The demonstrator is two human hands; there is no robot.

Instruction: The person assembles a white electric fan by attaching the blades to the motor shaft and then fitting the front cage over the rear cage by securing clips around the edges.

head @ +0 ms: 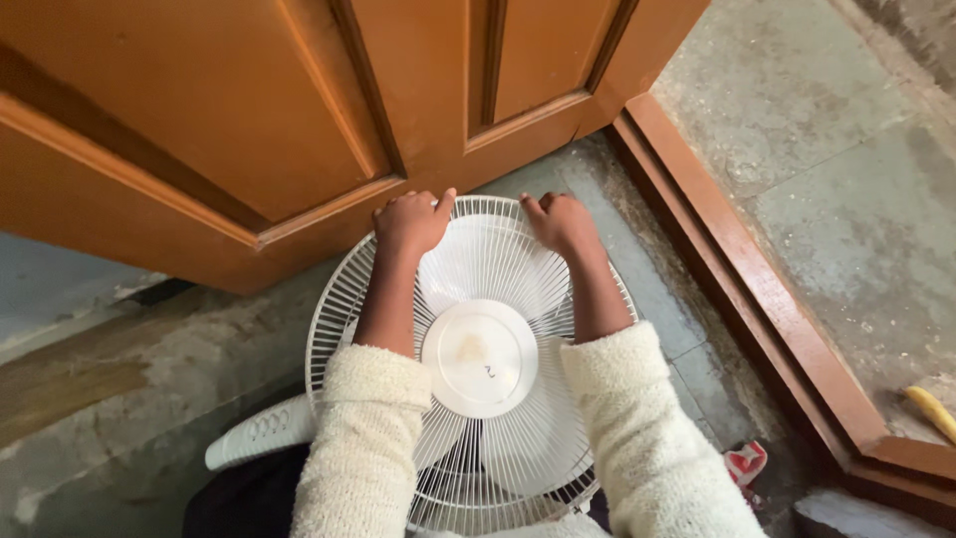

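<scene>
Fuzzy cream sleeves up front, both hands gripping the far rim of a white fan grille (pixel 478 299) lying face-up on the floor by the door: left hand (pixel 410 221) and right hand (pixel 563 221), fingers curled over it. Looks like grille seating or removal; next probably needs even pressure around the rim.

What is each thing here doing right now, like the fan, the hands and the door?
Fan: lying face up on the floor, wire grille on, blades not blurred.
Left hand: gripping the far rim of the grille.
Right hand: gripping the far rim too.
Wooden door: swung open beside its frame.
Yellow thing: lying on the floor.
</scene>
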